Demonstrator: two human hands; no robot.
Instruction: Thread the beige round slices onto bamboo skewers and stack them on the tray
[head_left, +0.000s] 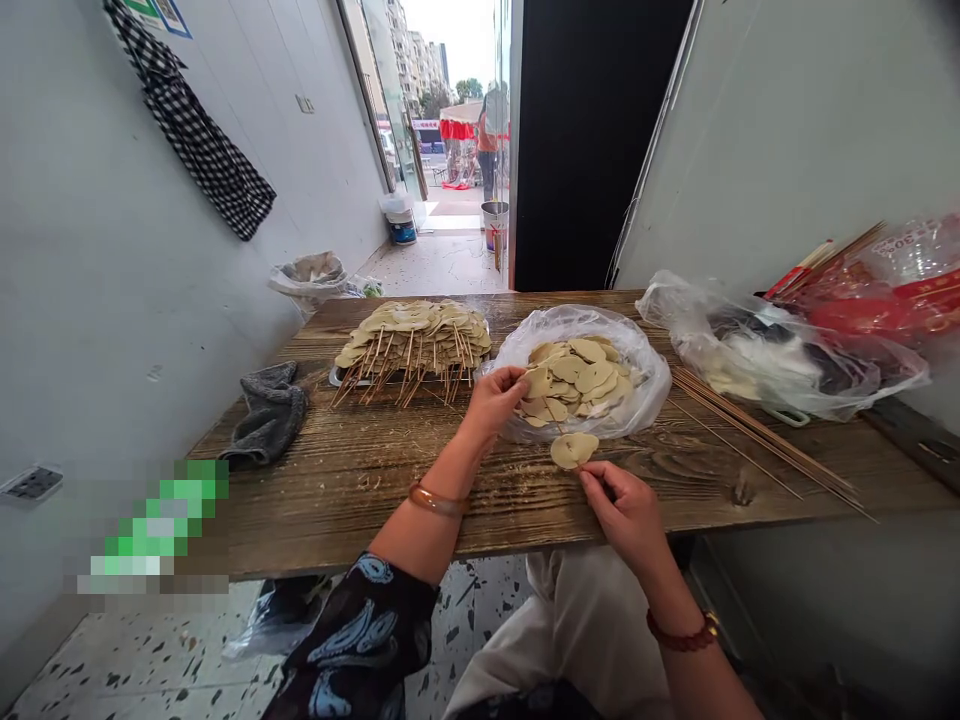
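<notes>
Your two hands work above the near edge of the plank table (360,480), one bangle (437,499) on the left wrist and one dark-red bead bracelet (682,632) on the right. Your right hand (626,512) has thumb and forefinger clamped on one bamboo skewer (555,415), at the lower edge of the single threaded slice (574,450), a thin tan round. Your left hand (496,400) pinches one loose slice (537,382) by its edge, near the skewer's upper end and in front of the pile. To the left lies one grey cloth (266,412); to the right, one lone skewer (739,452) beside a bundle of bare skewers (765,430), too overlapped to count. Beyond your hands stands one open clear plastic bag (652,385) with dozens of loose slices, and left of it one metal tray (339,377) heaped with loaded skewers (412,335), also past exact counting. At far right sit one crumpled plastic bag (795,350) and red-printed packaging (877,305), whose figures seem to read "30". One checked cloth (202,130) hangs on the left wall near a green-edged sign (161,15), its writing illegible. Past the table are two buckets (403,226) by the doorway, and one person (487,140) outside.
</notes>
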